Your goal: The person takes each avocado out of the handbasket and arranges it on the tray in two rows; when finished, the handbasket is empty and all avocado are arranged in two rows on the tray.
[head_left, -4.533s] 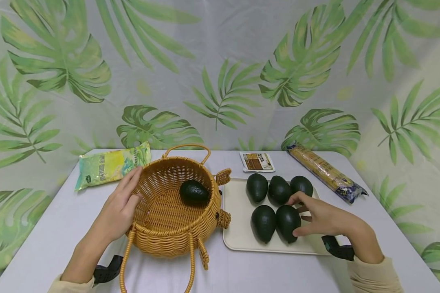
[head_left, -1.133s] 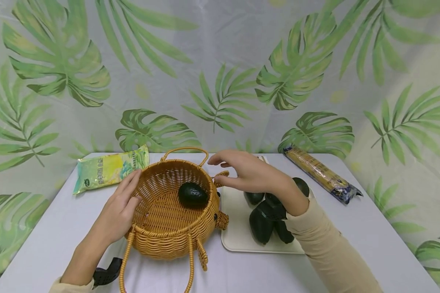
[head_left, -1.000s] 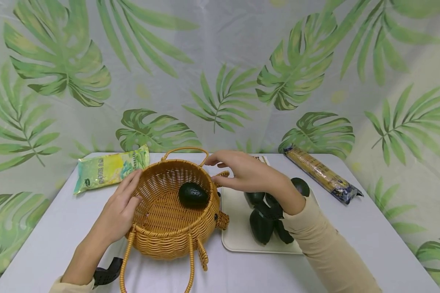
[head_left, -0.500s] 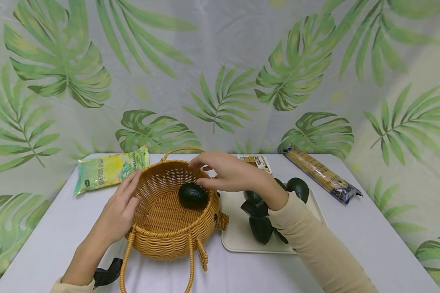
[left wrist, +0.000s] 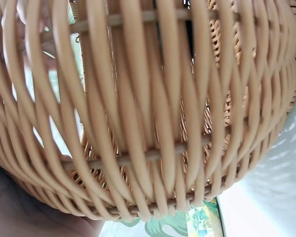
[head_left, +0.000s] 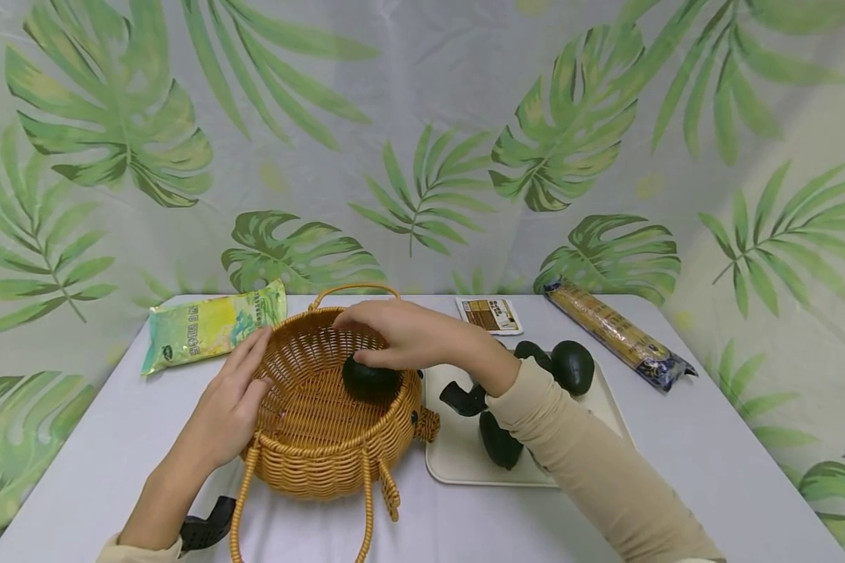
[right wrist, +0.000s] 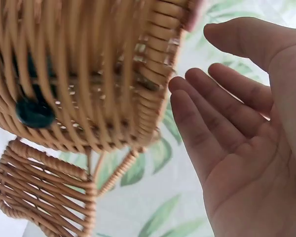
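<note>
A woven basket (head_left: 324, 438) shaped like a turtle stands on the white table. One dark avocado (head_left: 369, 381) lies inside it. My right hand (head_left: 394, 336) reaches over the far rim, just above the avocado, thumb at its top. In the right wrist view, that hand (right wrist: 227, 128) has straight fingers and a bare palm beside the basket wall (right wrist: 89, 74). My left hand (head_left: 228, 395) rests flat against the basket's left side; the weave (left wrist: 148, 118) fills the left wrist view. To the right, a cream tray (head_left: 458, 453) holds more avocados (head_left: 573, 366), partly hidden by my right arm.
A yellow-green packet (head_left: 211, 322) lies at the back left. A small brown-labelled packet (head_left: 491, 313) and a long noodle package (head_left: 620, 335) lie behind the tray. A leaf-printed cloth hangs behind the table.
My right hand left the tray's avocados, crossed left over the basket rim and came down onto the avocado inside. Left hand and basket have not moved.
</note>
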The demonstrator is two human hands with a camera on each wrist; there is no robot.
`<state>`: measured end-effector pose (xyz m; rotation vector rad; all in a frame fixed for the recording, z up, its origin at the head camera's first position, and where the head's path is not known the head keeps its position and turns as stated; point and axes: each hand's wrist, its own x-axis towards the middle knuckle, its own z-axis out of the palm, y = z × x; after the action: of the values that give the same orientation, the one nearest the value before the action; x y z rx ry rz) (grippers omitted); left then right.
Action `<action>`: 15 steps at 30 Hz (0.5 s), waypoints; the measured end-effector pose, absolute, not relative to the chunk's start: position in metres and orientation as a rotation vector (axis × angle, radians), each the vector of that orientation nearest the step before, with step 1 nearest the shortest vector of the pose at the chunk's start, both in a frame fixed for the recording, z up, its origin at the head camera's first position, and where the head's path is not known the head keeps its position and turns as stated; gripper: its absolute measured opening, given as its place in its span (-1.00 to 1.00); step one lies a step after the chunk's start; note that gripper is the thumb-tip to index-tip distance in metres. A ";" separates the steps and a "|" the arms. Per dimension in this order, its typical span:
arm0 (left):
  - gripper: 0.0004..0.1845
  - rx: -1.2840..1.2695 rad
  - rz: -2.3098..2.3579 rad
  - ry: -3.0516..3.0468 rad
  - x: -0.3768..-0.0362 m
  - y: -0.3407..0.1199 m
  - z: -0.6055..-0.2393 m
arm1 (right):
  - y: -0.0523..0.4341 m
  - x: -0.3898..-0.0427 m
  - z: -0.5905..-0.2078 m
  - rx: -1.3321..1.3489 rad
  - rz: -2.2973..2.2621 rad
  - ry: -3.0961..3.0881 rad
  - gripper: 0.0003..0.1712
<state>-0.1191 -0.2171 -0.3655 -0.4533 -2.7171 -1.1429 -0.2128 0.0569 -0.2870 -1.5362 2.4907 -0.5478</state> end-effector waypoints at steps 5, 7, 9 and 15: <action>-0.35 -0.458 -1.143 -2.713 -0.119 -0.217 -0.366 | 0.049 -0.217 -0.295 -1.519 -0.522 2.460 -0.48; -0.35 -0.462 -1.143 -2.710 -0.119 -0.217 -0.366 | 0.047 -0.218 -0.296 -1.518 -0.508 2.458 -0.48; -0.35 -0.464 -1.143 -2.706 -0.119 -0.216 -0.366 | 0.045 -0.219 -0.297 -1.516 -0.492 2.458 -0.48; -0.35 -0.461 -1.142 -2.709 -0.119 -0.216 -0.365 | 0.037 -0.221 -0.301 -1.488 -0.408 2.456 -0.49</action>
<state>-0.1189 -0.2164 -0.3651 -0.4606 -2.7086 -1.1416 -0.2212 0.0371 -0.3006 -1.4879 2.4557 -0.4082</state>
